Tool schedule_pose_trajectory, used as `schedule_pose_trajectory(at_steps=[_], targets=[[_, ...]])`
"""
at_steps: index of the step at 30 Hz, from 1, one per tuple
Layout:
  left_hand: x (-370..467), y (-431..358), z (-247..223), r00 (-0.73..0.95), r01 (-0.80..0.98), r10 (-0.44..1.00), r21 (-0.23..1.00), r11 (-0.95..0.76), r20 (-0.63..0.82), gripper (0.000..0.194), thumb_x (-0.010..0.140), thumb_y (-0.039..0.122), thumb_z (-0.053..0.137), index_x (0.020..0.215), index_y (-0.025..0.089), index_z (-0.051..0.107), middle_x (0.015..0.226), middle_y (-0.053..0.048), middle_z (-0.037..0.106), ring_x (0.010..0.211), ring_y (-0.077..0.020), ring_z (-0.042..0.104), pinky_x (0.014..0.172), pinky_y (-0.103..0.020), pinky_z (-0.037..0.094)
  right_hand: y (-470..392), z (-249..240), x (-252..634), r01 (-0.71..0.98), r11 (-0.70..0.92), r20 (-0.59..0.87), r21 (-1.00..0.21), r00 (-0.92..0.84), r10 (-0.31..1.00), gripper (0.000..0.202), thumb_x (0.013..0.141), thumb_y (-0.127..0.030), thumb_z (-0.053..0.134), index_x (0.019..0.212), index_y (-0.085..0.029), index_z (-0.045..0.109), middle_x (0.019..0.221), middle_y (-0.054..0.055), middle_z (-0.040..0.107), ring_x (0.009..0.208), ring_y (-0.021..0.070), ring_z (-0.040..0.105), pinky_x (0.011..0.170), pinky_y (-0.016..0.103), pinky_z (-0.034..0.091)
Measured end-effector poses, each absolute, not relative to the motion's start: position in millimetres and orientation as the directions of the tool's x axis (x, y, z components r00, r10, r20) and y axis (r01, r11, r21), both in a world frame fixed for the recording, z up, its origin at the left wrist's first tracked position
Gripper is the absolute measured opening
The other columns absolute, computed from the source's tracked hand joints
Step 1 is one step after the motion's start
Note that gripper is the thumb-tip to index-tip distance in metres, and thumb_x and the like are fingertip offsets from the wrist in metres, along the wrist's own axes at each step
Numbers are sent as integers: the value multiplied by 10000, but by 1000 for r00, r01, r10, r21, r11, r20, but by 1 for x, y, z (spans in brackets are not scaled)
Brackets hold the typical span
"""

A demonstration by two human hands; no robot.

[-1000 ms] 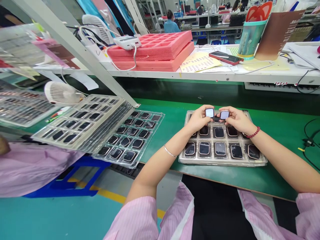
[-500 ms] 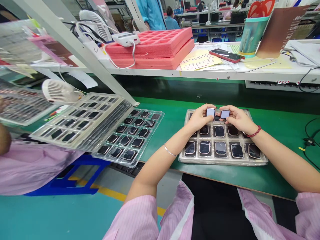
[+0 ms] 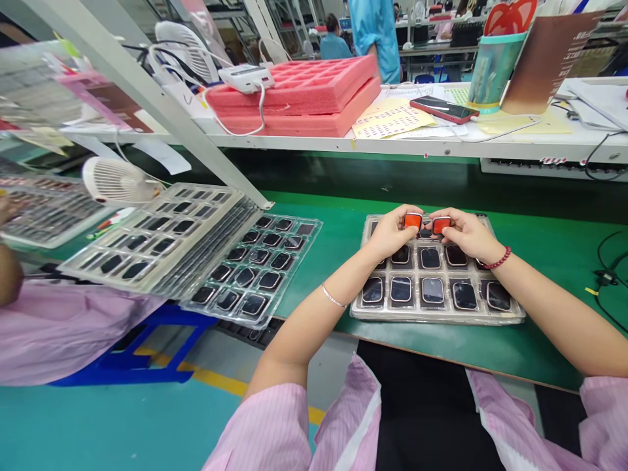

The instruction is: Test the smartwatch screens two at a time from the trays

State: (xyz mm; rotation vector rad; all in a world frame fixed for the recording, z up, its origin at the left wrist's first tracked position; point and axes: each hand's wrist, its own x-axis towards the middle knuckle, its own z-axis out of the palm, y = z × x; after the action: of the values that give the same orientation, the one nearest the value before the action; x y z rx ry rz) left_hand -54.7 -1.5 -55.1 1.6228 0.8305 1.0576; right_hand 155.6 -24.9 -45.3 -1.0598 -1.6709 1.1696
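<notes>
My left hand (image 3: 392, 230) grips a smartwatch (image 3: 413, 220) between thumb and fingers, its square screen lit orange-red. Close beside it, my right hand (image 3: 466, 232) pinches a second smartwatch (image 3: 441, 226), also glowing orange-red. Both are held up over the back row of a clear plastic tray (image 3: 436, 318). In the tray's pockets lie several more watches with dark screens, such as one watch (image 3: 432, 290) in the front row. My hands and wrists cover part of the back pockets.
To the left, a stack of trays (image 3: 161, 281) leans beside another clear tray (image 3: 294, 288) of dark watches. A white fan (image 3: 118, 180) stands behind. On the shelf are red foam blocks (image 3: 314, 124), a phone (image 3: 444, 109) and a cup (image 3: 498, 72). A co-worker's pink sleeve (image 3: 69, 327) is at far left.
Both held watch screens have turned from pale white to orange-red. My hands have stayed nearly still. In the background, a person in blue has moved to the right.
</notes>
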Motion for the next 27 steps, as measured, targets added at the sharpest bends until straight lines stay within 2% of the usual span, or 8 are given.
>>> schedule_pose_trajectory(at_steps=[9,14,22,27], targets=[[-54,-5,-51,360,52,898,956,-288,251,381,702,126,649,1081,152,625,955,-43,695,833,-141,644,777,-256,509,-26,-44,156,164,199,137,-966,-328,935,401,735,-147,603,1128,-202,653,1094,80,749,874,220,730,667,315,583],[-54,-5,-51,378,12,897,968,-252,229,310,760,191,655,1066,146,626,891,-38,687,728,-122,628,701,-248,513,-27,-42,155,168,199,137,-965,-325,936,373,760,-173,601,1129,-199,647,1087,88,749,874,229,732,660,326,582],[-54,-3,-53,376,-17,908,982,-189,182,326,759,325,746,1004,137,640,825,-43,689,773,-158,667,634,-241,533,-26,-43,155,165,205,145,-965,-316,938,344,773,-197,614,1113,-194,669,1061,78,753,845,213,729,631,302,584],[-55,-6,-49,374,4,916,987,-160,147,359,775,446,745,928,140,638,780,-40,682,707,-131,644,585,-223,530,-27,-42,156,146,158,110,-977,-294,950,280,825,-265,629,1089,-206,702,1046,69,759,830,204,733,640,297,592]])
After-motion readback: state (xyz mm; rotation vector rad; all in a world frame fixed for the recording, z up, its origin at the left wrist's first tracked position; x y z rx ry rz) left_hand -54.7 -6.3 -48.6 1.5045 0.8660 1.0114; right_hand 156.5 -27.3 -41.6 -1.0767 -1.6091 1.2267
